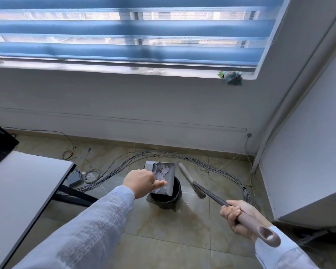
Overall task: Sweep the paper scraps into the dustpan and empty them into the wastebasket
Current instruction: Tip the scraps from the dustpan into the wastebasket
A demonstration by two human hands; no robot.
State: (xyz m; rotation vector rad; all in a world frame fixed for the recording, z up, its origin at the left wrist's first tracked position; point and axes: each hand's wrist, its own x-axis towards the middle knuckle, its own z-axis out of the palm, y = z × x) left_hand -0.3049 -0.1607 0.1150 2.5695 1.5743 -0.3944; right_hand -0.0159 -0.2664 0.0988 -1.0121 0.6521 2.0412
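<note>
Pale sleeves [97,226] fill the lower part of the frame, one from the lower left and one at the lower right corner. At lower right, the right hand [239,216] has its fingers wrapped tight around the taupe handle of the broom [211,195], whose shaft runs up and left to a brush head lying on the tiled floor [163,230] just right of centre. Near the middle, the left hand [142,181] is closed in a fist with the thumb pointing right; it appears to hold the dustpan's handle, though the handle itself is hidden behind the hand. The grey dustpan [171,183] is tipped steeply over the dark wastebasket [166,199], its lower edge inside the rim. White paper scraps [163,170] lie inside the pan. A bundle of grey cables [211,166] curves across the floor behind the basket. A white table [23,187] occupies the left edge, and blue blinds [124,28] span the top.
</note>
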